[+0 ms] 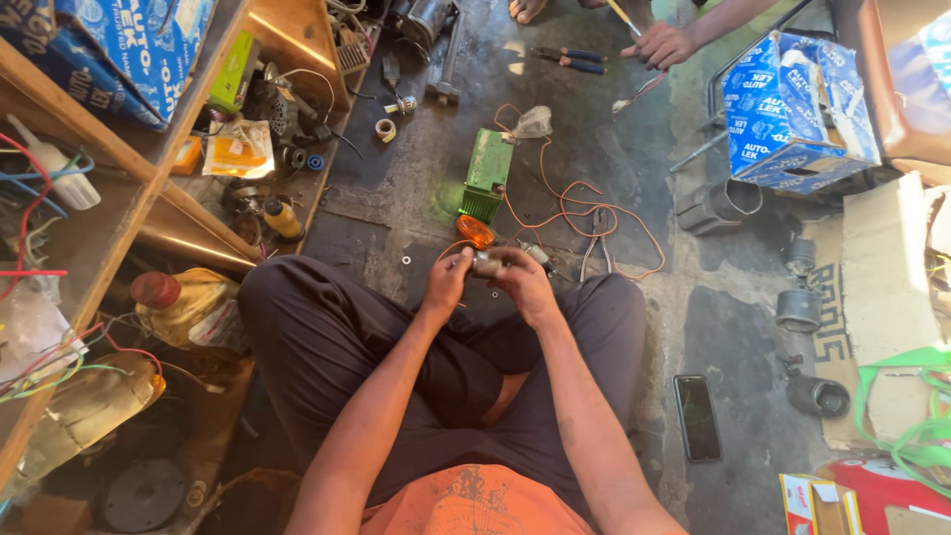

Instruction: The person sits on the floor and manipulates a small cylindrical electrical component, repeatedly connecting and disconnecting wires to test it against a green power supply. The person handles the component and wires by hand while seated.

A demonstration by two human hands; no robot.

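Note:
I sit cross-legged on a dark concrete floor in dark trousers. Between my knees, my left hand (448, 281) and my right hand (522, 280) both grip a small grey cylindrical metal part (486, 264). An orange lens (475, 232) lies on the floor just beyond my hands. Thin orange wire (584, 213) loops from there toward a green finned metal box (487, 175). A couple of small washers (407, 261) lie to the left of my hands.
Wooden shelves (139, 163) with bottles, wires and boxes stand at left. Another person's hand (662, 45) works at top, near blue-handled pliers (570, 59). A blue carton (795, 111), grey cylinders (798, 309), cardboard and a black phone (697, 417) lie at right.

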